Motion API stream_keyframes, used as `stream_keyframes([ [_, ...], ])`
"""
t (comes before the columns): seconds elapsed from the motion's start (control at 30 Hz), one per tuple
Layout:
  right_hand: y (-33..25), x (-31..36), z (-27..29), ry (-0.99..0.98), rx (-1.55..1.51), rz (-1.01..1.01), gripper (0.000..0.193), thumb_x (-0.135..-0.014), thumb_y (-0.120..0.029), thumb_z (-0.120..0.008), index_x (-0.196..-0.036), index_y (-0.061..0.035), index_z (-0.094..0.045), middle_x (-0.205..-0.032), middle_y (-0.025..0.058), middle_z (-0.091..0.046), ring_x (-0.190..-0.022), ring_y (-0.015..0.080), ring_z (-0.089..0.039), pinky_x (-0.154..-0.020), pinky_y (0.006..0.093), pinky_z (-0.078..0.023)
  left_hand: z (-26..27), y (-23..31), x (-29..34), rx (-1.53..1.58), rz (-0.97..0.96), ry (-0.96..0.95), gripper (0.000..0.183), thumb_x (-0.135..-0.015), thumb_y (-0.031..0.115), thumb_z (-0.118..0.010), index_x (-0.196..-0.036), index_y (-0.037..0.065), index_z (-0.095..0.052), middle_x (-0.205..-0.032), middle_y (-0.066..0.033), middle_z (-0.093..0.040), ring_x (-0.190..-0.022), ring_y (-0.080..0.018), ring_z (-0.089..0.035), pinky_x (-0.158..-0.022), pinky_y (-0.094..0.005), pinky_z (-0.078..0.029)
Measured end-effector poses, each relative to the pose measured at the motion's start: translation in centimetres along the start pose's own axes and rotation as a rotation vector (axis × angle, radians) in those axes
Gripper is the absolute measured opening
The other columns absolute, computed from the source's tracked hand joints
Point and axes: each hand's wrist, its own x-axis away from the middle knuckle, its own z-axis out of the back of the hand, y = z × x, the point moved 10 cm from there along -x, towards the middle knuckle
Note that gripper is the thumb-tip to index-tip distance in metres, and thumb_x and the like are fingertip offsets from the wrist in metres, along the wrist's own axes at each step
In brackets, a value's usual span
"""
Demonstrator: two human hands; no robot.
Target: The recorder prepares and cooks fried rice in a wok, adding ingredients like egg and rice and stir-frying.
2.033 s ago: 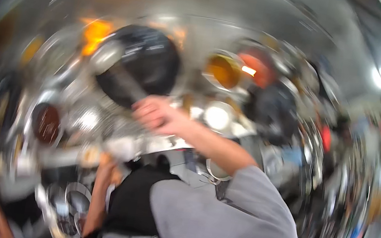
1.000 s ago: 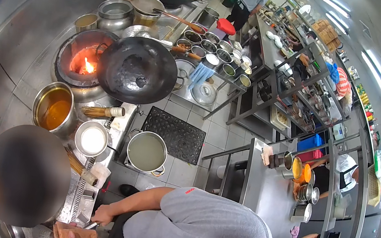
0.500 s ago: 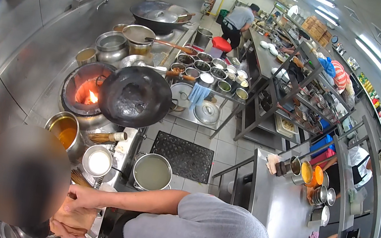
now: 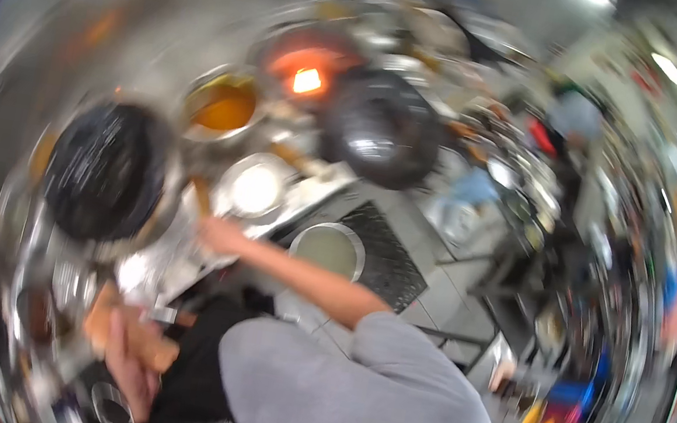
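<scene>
Motion smears the whole head view. My left hand (image 4: 126, 364), low on the left, is closed around a folded tan cloth (image 4: 102, 320). My right arm reaches across to the left, and my right hand (image 4: 219, 237) is at the stove edge, just below a white bowl-like vessel (image 4: 255, 188). Beside its fingers is a brown, brush-like thing (image 4: 199, 194); blur hides whether they grip it. A black wok (image 4: 106, 170) sits left of that hand, on the stove.
Flame glows in a burner (image 4: 307, 81) at the far side, with a second black wok (image 4: 382, 130) beside it. A pot of amber liquid (image 4: 225, 108) stands nearer. A pot of cloudy liquid (image 4: 328, 250) is by the dark floor mat (image 4: 388, 259).
My view has swung left, bringing the near wok into sight. My right hand has left the tan cloth and moved to the stove edge; my left hand still holds the cloth.
</scene>
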Motion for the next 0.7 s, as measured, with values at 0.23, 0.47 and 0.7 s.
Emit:
stream_keyframes([
  [0.23,8.6,1.6,-5.6,-0.162,0.462,-0.472,0.072,-0.083,-0.042,-0.067,-0.135,-0.0001,-0.041,-0.122,0.029,-0.05,-0.108,0.0461,-0.054,-0.091,0.0499,-0.046,3.4,1.9,4.2,-0.053,-0.246,0.366,0.035,-0.093,0.022,-0.061,-0.119,0.002,-0.05,-0.093,-0.011,-0.064,-0.072,-0.0168,-0.062,-0.065,-0.0286,-0.052],
  [0.47,7.4,0.1,-7.0,-0.052,0.333,-0.519,0.083,-0.077,-0.042,-0.072,-0.131,0.0064,-0.031,-0.116,0.0334,-0.053,-0.098,0.0477,-0.061,-0.085,0.051,-0.051,7.6,1.4,4.1,0.004,-0.247,0.45,0.034,-0.09,0.02,-0.068,-0.115,0.004,-0.052,-0.09,-0.0066,-0.064,-0.077,-0.0134,-0.062,-0.064,-0.0289,-0.053],
  [0.7,7.3,2.8,-4.2,0.277,-1.04,-0.666,0.034,-0.092,-0.025,-0.049,-0.114,0.0014,-0.053,-0.096,0.0146,-0.059,-0.085,0.0268,-0.064,-0.066,0.0418,-0.057,17.9,-1.5,4.9,-0.158,-0.184,0.626,0.045,-0.084,0.025,-0.074,-0.118,0.005,-0.052,-0.092,-0.0043,-0.062,-0.084,-0.014,-0.062,-0.07,-0.0292,-0.052],
])
